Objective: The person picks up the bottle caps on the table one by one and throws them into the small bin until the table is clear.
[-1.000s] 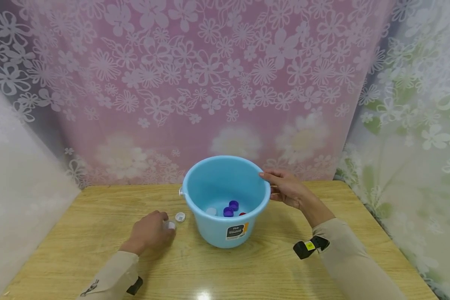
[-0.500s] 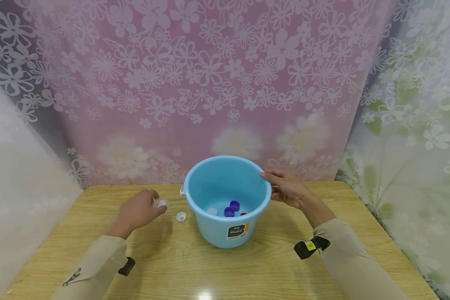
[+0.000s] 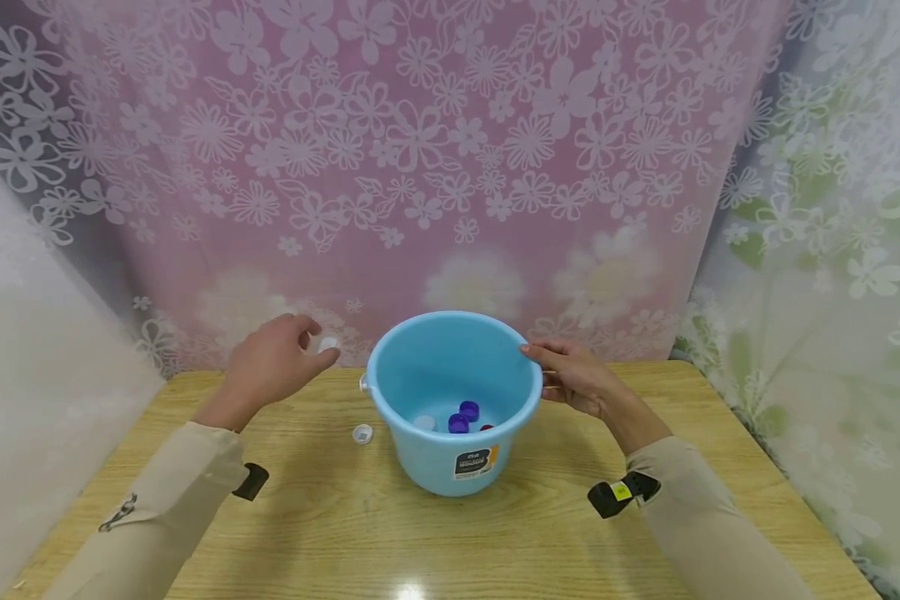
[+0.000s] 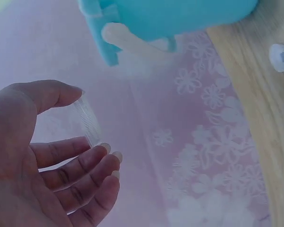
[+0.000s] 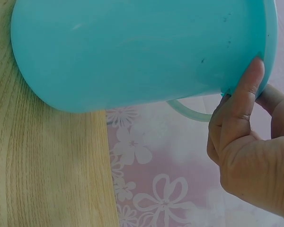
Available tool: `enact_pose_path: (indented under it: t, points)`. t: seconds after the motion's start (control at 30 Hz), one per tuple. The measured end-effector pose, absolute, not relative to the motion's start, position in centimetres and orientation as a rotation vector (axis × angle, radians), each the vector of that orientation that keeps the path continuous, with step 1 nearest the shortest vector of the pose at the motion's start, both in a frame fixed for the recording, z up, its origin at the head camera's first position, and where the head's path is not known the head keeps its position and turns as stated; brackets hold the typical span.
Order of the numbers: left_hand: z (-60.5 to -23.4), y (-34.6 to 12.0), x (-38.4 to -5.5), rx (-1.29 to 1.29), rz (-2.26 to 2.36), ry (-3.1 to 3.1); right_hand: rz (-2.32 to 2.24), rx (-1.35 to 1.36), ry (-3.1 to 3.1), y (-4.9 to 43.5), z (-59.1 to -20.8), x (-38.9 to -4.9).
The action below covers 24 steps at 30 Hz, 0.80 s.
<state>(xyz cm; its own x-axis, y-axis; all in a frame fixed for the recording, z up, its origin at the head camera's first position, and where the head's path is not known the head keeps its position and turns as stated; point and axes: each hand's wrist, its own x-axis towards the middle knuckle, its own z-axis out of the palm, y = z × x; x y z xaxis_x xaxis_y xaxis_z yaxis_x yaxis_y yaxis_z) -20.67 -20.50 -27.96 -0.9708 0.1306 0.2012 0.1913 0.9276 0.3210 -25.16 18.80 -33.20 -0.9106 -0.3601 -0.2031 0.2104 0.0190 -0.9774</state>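
Note:
My left hand [image 3: 273, 362] is raised left of the light-blue bucket [image 3: 420, 458]. Between thumb and fingertips it pinches a whitish, translucent bottle cap [image 4: 88, 122] with a ridged edge, apart from the bucket. My right hand [image 3: 579, 379] grips the bucket's right rim, with the thumb on one side of the wall and fingers on the other, as the right wrist view shows. In the bucket lie two purple caps [image 3: 458, 423], a whitish cap [image 3: 424, 423] and a red piece [image 3: 486, 427] mostly hidden by the front rim. A white cap [image 3: 362, 433] lies on the table left of the bucket.
The bucket stands upright on a wooden table [image 3: 570, 533]. Its pale handle [image 4: 132, 42] joins at the left rim. Behind the table's back edge hangs a pink floral curtain [image 3: 450, 167], and pale sheets [image 3: 832, 275] hang at both sides.
My left hand has lifted a whitish cap off the table and carried it up and leftward, then higher toward the table's back edge. The right hand and bucket have stayed put.

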Motion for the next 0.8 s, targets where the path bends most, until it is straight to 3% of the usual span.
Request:
enact_pose_path:
  t: [0.4,0.8]
  points:
    - [-24.3,-16.4,-21.1,-0.421,-0.454,-2.862,-1.946,-0.148,1.912,18.8,-33.3,-25.3]
    - [-23.2,-10.8,-21.1,-0.658,-0.393,-2.880,-1.945,-0.144,1.917,18.9,-33.3,-25.3]
